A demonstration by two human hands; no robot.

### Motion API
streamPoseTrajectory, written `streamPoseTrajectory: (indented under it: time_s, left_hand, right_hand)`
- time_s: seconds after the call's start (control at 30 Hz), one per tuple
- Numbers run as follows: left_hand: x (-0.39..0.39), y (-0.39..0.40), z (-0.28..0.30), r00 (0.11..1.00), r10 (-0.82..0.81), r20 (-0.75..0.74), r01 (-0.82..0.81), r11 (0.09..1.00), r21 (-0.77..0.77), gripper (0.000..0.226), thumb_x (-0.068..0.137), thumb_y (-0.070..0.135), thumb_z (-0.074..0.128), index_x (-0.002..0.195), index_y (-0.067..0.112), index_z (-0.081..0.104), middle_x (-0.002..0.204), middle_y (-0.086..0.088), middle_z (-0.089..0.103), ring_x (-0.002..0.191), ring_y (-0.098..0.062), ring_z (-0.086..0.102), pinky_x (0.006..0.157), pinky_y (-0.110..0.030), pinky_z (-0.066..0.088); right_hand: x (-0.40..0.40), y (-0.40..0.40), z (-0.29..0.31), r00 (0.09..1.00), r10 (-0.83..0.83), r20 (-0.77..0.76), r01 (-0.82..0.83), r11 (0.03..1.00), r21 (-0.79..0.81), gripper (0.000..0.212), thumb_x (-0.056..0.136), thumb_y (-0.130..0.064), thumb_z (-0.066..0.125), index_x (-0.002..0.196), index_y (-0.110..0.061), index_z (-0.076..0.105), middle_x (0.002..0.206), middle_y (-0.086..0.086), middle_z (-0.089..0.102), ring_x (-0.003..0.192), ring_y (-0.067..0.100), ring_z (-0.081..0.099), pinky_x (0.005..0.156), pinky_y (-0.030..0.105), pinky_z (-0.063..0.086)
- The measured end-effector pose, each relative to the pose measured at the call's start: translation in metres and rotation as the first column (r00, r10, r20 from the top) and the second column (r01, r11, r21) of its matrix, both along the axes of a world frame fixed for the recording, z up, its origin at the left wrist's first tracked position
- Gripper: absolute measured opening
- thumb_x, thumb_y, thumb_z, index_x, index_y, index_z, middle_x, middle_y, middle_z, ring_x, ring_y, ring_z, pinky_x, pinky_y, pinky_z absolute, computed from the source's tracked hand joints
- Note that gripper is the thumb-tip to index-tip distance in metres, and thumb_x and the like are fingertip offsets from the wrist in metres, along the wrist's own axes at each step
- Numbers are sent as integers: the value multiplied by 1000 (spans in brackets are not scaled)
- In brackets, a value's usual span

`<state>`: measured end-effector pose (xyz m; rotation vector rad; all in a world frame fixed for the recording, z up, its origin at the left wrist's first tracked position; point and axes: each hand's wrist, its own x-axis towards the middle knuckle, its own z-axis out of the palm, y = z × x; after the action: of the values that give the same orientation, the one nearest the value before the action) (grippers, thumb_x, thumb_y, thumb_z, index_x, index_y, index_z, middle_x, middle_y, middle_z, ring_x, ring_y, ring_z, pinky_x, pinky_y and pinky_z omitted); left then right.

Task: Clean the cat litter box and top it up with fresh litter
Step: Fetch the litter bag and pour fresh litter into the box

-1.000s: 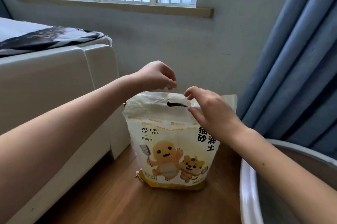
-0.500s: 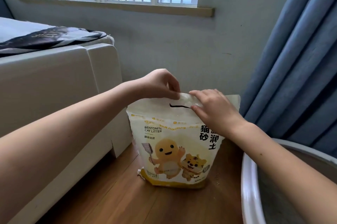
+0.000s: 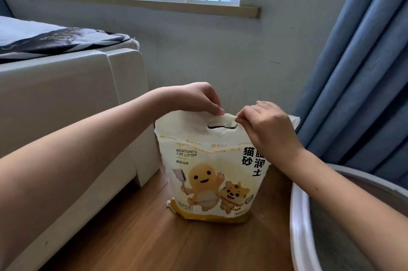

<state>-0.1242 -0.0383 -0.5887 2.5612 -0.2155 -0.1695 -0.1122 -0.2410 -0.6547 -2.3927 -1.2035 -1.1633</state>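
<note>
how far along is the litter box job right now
Done: cannot tell whether scooping happened; the litter box at lower right shows only part of its grey inside. In hand: left hand and right hand pinch the top edge of the upright cat litter bag. Left: opening it and pouring.

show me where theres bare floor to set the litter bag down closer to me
Bare wood floor lies in front of the litter bag, between the white bed frame and the litter box. It narrows between bag and box, with spilled grains.
</note>
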Motion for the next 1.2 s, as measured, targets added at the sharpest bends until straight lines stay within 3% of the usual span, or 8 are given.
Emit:
streamPoseTrajectory:
  time_s: [0.23,0.33,0.57,0.8,0.9,1.07,1.13,1.2]
  left_hand:
    - [13,-7,-7,951,103,292,-146,981,128,30,93,22,60,64,18,58,57,7,46,56,-12,41,52,-24,33]
    - [20,-4,-6,914,171,369,-230,965,124,26,94,22,59,70,14,59,59,5,45,64,-19,42,60,-26,33]
    - [25,-4,-3,930,144,338,-195,973,121,21,94,24,61,81,11,70,57,3,47,54,-13,41,48,-22,32]
    - [-18,47,-4,784,309,538,-106,921,-375,30,90,31,68,112,12,68,78,8,50,62,1,46,63,-11,37]
    - [-53,75,-37,790,419,449,-145,838,-527,64,73,53,68,127,21,55,104,4,55,90,-3,55,82,-14,43]
    - [-66,99,-104,908,412,75,-260,695,-670,136,40,68,84,152,21,23,139,9,45,129,-7,46,106,-25,37]
    - [-65,104,-122,936,353,12,-240,661,-711,126,44,63,89,148,21,32,139,6,54,128,-9,52,110,-33,38]
    - [-64,104,-132,956,293,-8,-204,647,-735,80,64,42,89,132,17,56,122,2,69,114,-12,64,102,-33,46]
  right_hand:
    - [-12,-6,7,990,140,14,-139,987,-85,10,86,0,63,77,-4,63,79,8,66,79,28,61,83,42,51]
    - [-29,-12,21,961,223,-164,-250,954,-165,10,91,-8,55,82,-5,57,76,5,57,67,24,52,65,35,48]
    - [-39,-15,34,934,192,-300,-269,932,-243,17,96,-21,43,85,-10,50,76,0,52,63,24,48,60,39,44]
    - [-37,-12,33,935,171,-311,-240,950,-200,17,97,-21,46,86,-10,51,75,-2,53,64,20,50,59,39,46]
    - [-35,-8,33,941,127,-313,-199,957,-210,14,96,-21,49,86,-11,53,76,-1,56,66,21,52,60,40,47]
    - [-35,2,34,952,102,-289,-165,965,-205,12,94,-18,55,85,-9,54,73,0,58,64,22,54,57,34,43]
    - [-35,4,34,951,69,-301,-135,969,-205,13,93,-18,55,84,-10,54,72,0,58,64,22,54,56,32,41]
    - [-34,5,32,950,49,-307,-118,970,-212,14,93,-20,54,83,-10,54,71,0,58,65,22,55,57,34,43]
